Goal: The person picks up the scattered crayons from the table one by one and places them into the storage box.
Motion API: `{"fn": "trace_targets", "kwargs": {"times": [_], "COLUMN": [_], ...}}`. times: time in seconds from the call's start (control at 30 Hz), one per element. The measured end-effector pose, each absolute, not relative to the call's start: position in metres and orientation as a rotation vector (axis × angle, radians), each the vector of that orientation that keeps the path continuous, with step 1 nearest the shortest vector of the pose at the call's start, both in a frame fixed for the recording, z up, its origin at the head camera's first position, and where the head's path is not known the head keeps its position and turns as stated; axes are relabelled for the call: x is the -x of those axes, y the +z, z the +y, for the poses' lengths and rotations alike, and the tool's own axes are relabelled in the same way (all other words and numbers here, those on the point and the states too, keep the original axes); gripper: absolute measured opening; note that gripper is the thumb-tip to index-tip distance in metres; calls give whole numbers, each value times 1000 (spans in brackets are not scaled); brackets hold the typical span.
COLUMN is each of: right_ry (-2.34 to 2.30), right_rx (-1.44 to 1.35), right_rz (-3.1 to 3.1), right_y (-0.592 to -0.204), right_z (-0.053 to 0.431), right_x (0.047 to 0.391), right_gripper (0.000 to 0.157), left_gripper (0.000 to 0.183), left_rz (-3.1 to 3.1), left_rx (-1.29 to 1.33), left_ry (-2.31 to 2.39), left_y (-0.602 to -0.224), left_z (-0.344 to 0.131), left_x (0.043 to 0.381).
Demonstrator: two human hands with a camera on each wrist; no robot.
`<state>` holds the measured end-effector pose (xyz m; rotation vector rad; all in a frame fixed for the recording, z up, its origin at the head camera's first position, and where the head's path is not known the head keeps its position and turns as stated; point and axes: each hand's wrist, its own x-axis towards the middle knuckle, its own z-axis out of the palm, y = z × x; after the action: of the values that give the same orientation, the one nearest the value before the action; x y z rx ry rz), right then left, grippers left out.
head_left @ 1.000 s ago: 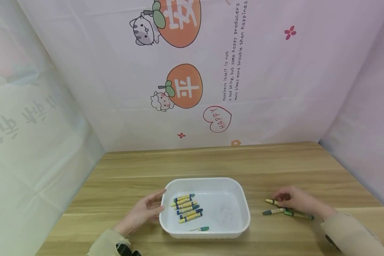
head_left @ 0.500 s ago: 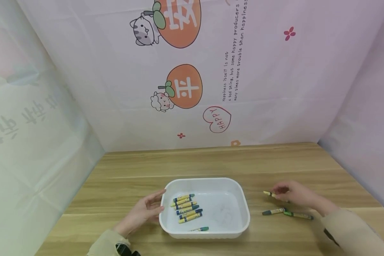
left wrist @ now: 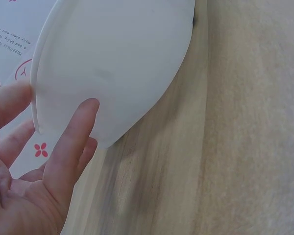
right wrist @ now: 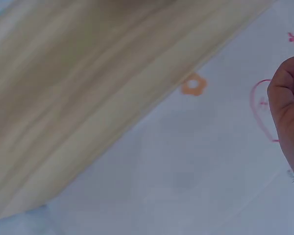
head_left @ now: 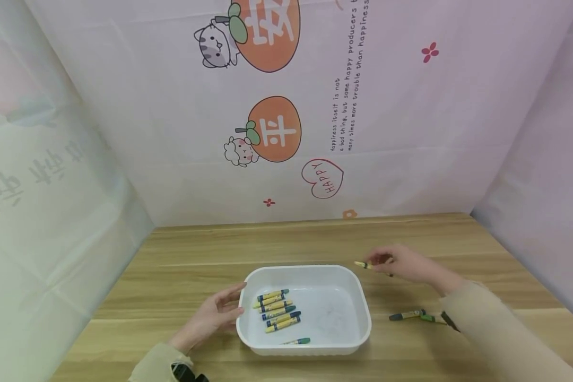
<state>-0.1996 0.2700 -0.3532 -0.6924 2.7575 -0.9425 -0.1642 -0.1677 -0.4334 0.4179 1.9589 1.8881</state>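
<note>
My right hand [head_left: 398,262] pinches a yellow crayon [head_left: 363,265] above the table, behind and to the right of the white tray [head_left: 334,350]. In the right wrist view only part of the right hand [right wrist: 290,107] shows, and the crayon is out of sight. My left hand [head_left: 212,318] touches the left side of the tray. Seen from the left wrist, the left hand [left wrist: 44,181] has its fingers extended against the tray's rim and outer wall [left wrist: 122,54]. Inside the tray, several crayons [head_left: 279,307] lie in a column at the left, with a green-tipped crayon [head_left: 300,341] near the front wall.
On the table to the right lie a dark-tipped crayon [head_left: 407,315] and a green-tipped crayon [head_left: 432,319], the latter partly covered by my right sleeve [head_left: 496,323]. A printed cloth [head_left: 401,159] hangs behind the wooden table [head_left: 196,249].
My right hand has lifted the yellow crayon from beside the other loose ones and carried it left and back toward the tray. The left hand has stayed at the tray.
</note>
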Motion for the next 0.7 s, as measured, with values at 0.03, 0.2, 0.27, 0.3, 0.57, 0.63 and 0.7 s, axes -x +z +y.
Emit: {"fn": "trace_targets", "kwargs": {"times": [0.03,0.2,0.27,0.3,0.57,0.63,0.7], "right_ry": [-930,-910,-902,-896,-865,-814,-751], "right_rx": [717,816,853,885,965,958,960], "right_rz": [2762,2741,2729,2722,2629,2627,2626], "right_y": [-349,-328,-320,-317,-316,-322,-329], "right_z": [262,217,198,189,129,120,114], "right_x": [202,210,211,211,214,215,218], "right_gripper": [25,22,21,20,20,19,19], "left_gripper": [68,67,67,67,68,67,67], "left_rz": [1958,1959,1960,1959,1971,1976,1974], "left_rx": [-421,-434,-437,-438,-431,-429,-427], "left_ry": [1887,1879,1874,1874,1863,1859,1858], "left_y": [-433,-432,-431,-431,-431,-430,-429], "left_z": [-168,-169,-169,-169,-169,-169,-169], "left_x": [164,163,163,164,164,164,164]}}
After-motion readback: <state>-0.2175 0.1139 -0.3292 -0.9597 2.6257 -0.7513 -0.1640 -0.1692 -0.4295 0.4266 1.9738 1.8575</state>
